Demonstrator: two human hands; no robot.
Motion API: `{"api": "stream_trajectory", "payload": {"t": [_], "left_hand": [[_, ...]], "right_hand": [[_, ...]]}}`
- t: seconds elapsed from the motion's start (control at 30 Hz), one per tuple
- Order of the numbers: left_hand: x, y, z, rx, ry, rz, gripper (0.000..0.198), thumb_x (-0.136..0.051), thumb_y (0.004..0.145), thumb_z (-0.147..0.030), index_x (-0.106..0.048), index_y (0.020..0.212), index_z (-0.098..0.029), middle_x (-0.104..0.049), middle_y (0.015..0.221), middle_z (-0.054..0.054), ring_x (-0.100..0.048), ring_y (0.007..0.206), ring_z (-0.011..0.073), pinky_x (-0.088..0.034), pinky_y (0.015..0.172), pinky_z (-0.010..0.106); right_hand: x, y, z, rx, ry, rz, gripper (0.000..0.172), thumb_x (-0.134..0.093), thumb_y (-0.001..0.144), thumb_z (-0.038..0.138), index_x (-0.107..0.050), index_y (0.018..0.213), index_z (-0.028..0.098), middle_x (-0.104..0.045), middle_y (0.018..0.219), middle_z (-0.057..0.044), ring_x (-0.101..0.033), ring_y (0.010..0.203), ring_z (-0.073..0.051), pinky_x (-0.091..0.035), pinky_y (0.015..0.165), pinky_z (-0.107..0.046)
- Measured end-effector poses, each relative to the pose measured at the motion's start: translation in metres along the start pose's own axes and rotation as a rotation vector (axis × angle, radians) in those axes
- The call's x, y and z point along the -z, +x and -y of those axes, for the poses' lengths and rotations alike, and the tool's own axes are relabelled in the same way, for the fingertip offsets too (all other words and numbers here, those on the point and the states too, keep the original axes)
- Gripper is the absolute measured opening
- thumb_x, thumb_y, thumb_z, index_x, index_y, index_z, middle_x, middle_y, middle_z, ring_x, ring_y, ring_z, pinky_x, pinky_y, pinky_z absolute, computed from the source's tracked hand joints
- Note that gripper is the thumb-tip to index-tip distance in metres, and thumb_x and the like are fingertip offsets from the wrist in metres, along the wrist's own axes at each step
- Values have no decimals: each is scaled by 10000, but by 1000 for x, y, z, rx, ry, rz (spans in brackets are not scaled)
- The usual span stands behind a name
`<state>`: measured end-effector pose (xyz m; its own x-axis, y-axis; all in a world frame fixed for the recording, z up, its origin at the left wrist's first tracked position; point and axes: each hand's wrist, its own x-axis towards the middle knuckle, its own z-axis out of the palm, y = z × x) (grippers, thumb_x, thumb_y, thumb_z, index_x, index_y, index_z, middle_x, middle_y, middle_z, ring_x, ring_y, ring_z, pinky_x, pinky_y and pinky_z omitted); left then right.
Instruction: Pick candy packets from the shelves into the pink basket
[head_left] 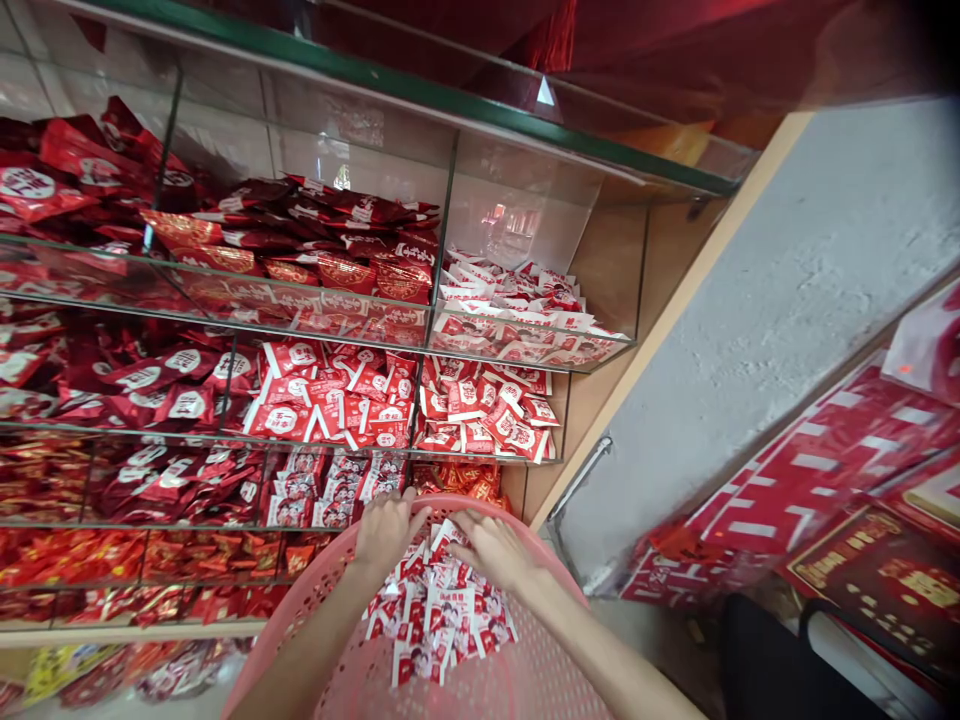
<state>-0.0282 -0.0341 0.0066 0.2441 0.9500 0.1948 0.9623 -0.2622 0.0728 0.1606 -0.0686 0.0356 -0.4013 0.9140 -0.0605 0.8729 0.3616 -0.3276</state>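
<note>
Shelves point(300, 332) edged in glass fill the left side, stacked with red packs; the lowest bundles on the floor beneath are blurred. Pink basket point(544, 548) stands in front, its near rim cut off by the bottom edge. At its far rim is the left hand point(382, 532), its forearm slanting up to the right, the thumb spread from the bent fingers; the grip is partly open, and whether it has hold of the rim or anything else I cannot tell. Small red-and-white packets point(451, 610) lie inside the basket, the heap's long axis running from the far rim toward the wearer, single packets at mixed angles. The right hand point(491, 545) leans in over the heap, forearm slanting up to the left, fingers loosely bent and pointing left, hiding packets below; whether its grip holds one is unclear. Farther right come a gray wall point(810, 240), then red-and-white printed packages point(817, 455), partly cut off.
</note>
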Motion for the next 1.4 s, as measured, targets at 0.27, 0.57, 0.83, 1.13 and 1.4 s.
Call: {"api": "stream_trajectory", "payload": {"t": [0.27,0.57,0.83,1.13,1.4], "left_hand": [[1,1,0,-6,1,-5,485,-222,910,-481,-556,1047,-156,-664,901,120,-606,869,239,-428,762,339],[4,1,-1,2,-32,6,469,-258,907,-474,-565,1042,-146,-664,906,135,-607,879,246,-429,776,354],[0,1,1,-18,-37,-23,499,-246,898,-512,-558,1048,-152,-665,877,123,-612,850,250,-430,757,354],[-1,2,1,-18,-46,-25,477,-256,905,-484,-565,1023,-140,-660,883,143,-613,858,256,-429,765,362],[0,2,0,-20,-41,-37,502,-256,899,-499,-571,1048,-137,-666,875,136,-613,853,262,-430,763,367]], "right_hand": [[-3,-2,11,46,-353,-60,282,-321,949,314,-570,1013,198,-593,1054,-82,-632,901,-226,-505,649,-298],[-6,-8,9,33,-269,-30,331,-416,896,447,-546,1079,203,-553,1125,-89,-622,913,-235,-499,699,-317],[5,-15,11,117,-141,-86,339,-460,890,325,-468,1215,229,-532,1177,-66,-605,936,-222,-486,798,-344],[-18,-33,19,417,-263,18,431,-555,850,333,-448,1247,204,-572,1073,-59,-569,970,-208,-433,888,-339],[-29,-31,12,403,-315,-30,427,-567,847,299,-446,1251,231,-582,1042,-50,-529,993,-205,-412,883,-337]]}}
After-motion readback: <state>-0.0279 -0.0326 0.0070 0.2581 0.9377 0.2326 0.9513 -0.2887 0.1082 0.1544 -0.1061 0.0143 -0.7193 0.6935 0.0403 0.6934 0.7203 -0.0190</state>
